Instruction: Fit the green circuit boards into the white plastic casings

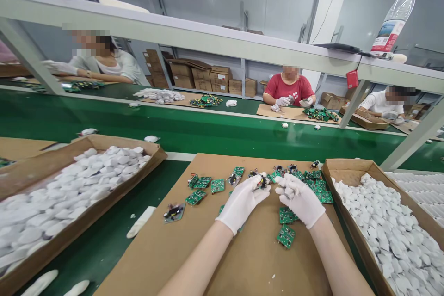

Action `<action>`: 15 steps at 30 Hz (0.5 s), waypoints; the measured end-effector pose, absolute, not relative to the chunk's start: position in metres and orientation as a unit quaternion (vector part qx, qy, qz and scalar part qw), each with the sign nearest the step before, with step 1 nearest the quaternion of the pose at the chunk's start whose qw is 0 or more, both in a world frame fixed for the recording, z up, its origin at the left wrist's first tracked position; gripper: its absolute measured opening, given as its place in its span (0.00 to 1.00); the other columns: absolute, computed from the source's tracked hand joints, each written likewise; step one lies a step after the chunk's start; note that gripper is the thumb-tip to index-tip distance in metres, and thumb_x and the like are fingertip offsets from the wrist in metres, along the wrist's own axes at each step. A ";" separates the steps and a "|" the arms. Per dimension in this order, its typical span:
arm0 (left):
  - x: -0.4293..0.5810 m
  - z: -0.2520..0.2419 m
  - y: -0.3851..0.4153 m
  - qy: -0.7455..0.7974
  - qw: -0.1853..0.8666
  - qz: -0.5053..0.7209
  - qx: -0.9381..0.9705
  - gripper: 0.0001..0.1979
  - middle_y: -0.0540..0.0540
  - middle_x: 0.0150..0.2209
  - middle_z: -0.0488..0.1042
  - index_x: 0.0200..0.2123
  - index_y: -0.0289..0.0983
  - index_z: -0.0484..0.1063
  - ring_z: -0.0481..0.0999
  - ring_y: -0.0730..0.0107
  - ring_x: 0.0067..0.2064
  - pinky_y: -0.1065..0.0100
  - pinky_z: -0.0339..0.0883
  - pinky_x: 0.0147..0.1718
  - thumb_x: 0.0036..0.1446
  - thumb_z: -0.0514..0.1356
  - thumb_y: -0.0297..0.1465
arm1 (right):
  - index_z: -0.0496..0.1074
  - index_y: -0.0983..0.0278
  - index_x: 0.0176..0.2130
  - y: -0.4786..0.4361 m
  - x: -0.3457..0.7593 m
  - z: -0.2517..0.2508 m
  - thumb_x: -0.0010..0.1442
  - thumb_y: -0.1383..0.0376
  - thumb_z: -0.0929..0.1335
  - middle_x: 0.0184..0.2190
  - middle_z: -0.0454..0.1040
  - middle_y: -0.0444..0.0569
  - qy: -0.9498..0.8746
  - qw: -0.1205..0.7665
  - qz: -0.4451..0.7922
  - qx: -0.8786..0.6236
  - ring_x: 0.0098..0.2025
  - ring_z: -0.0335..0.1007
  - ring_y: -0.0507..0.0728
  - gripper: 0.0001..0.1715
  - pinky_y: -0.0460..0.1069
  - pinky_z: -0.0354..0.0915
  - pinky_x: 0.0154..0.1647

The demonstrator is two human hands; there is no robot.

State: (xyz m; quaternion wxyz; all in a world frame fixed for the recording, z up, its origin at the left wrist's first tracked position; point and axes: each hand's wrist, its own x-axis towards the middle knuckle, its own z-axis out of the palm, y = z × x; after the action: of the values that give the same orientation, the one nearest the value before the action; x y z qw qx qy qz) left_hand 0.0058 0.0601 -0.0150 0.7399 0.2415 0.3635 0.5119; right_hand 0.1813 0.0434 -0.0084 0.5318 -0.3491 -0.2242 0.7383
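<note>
In front of me is a brown cardboard sheet (215, 254) with several green circuit boards (217, 186) scattered over it. My left hand (241, 203), in a white glove, is closed on a small circuit board (262, 180) with dark components. Close by on the right, my right hand (303, 201), also gloved, is curled around small whitish pieces (289, 188); their exact kind cannot be made out. A small gap separates the two hands. Beyond and beside the right hand lies a pile of boards (319, 188), and a single board (286, 236) lies nearer to me.
Cardboard trays of white pieces flank the sheet: the left tray (157, 155) and the right tray (350, 166). A green conveyor belt (222, 130) runs across ahead, carrying a few white pieces. A shelf beam (208, 32) spans above, with a bottle (395, 18) on it. Co-workers sit opposite.
</note>
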 end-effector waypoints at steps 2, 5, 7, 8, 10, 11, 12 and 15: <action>0.005 -0.015 0.059 0.365 0.737 0.516 0.241 0.13 0.40 0.44 0.78 0.45 0.33 0.75 0.80 0.64 0.39 0.62 0.73 0.45 0.55 0.62 0.28 | 0.68 0.62 0.34 0.044 0.182 -0.008 0.51 0.75 0.70 0.38 0.80 0.49 -0.228 0.528 0.743 -0.344 0.29 0.75 0.51 0.12 0.44 0.64 0.25; 0.003 -0.011 0.056 0.341 0.741 0.520 0.252 0.16 0.41 0.49 0.77 0.47 0.36 0.75 0.79 0.63 0.42 0.57 0.70 0.51 0.55 0.63 0.29 | 0.66 0.63 0.28 0.044 0.184 -0.009 0.46 0.78 0.67 0.34 0.80 0.50 -0.231 0.522 0.753 -0.328 0.29 0.73 0.52 0.12 0.44 0.62 0.25; 0.001 -0.008 0.052 0.310 0.749 0.521 0.268 0.18 0.43 0.48 0.77 0.50 0.38 0.75 0.78 0.63 0.45 0.56 0.67 0.55 0.54 0.64 0.29 | 0.67 0.63 0.29 0.044 0.185 -0.010 0.42 0.80 0.65 0.32 0.79 0.49 -0.231 0.519 0.757 -0.322 0.28 0.72 0.52 0.15 0.45 0.62 0.25; 0.001 -0.006 0.050 0.294 0.752 0.521 0.276 0.19 0.44 0.47 0.78 0.51 0.39 0.75 0.78 0.64 0.46 0.56 0.65 0.57 0.54 0.65 0.29 | 0.69 0.62 0.31 0.045 0.186 -0.011 0.40 0.80 0.64 0.33 0.79 0.48 -0.232 0.518 0.758 -0.320 0.27 0.71 0.52 0.18 0.45 0.61 0.24; 0.000 -0.002 0.046 0.268 0.753 0.526 0.290 0.20 0.45 0.46 0.78 0.50 0.39 0.76 0.76 0.63 0.49 0.56 0.62 0.60 0.52 0.66 0.30 | 0.72 0.62 0.38 0.046 0.187 -0.011 0.38 0.81 0.64 0.34 0.79 0.48 -0.235 0.519 0.759 -0.316 0.24 0.67 0.50 0.27 0.44 0.59 0.23; 0.000 0.000 0.044 0.260 0.751 0.530 0.296 0.19 0.45 0.46 0.78 0.49 0.39 0.77 0.75 0.61 0.50 0.56 0.61 0.60 0.51 0.67 0.30 | 0.73 0.62 0.41 0.047 0.188 -0.011 0.37 0.81 0.64 0.34 0.79 0.48 -0.237 0.521 0.758 -0.312 0.23 0.66 0.49 0.30 0.43 0.57 0.21; 0.001 0.001 0.043 0.255 0.747 0.534 0.302 0.19 0.45 0.45 0.78 0.47 0.39 0.78 0.75 0.60 0.51 0.56 0.61 0.61 0.50 0.68 0.31 | 0.74 0.63 0.41 0.047 0.188 -0.011 0.37 0.81 0.64 0.33 0.78 0.47 -0.239 0.524 0.757 -0.308 0.22 0.64 0.48 0.30 0.43 0.55 0.20; 0.002 0.002 0.044 0.251 0.736 0.547 0.310 0.18 0.46 0.44 0.78 0.46 0.40 0.79 0.73 0.60 0.54 0.57 0.60 0.61 0.50 0.69 0.32 | 0.75 0.66 0.35 0.049 0.188 -0.010 0.40 0.79 0.66 0.30 0.76 0.47 -0.242 0.533 0.756 -0.293 0.19 0.56 0.45 0.21 0.42 0.50 0.18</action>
State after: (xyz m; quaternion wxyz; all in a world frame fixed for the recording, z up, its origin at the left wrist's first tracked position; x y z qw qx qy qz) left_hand 0.0022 0.0439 0.0020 0.7362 0.3105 0.2506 0.5466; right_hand 0.1884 0.0486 -0.0096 0.5333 -0.2925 -0.2422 0.7559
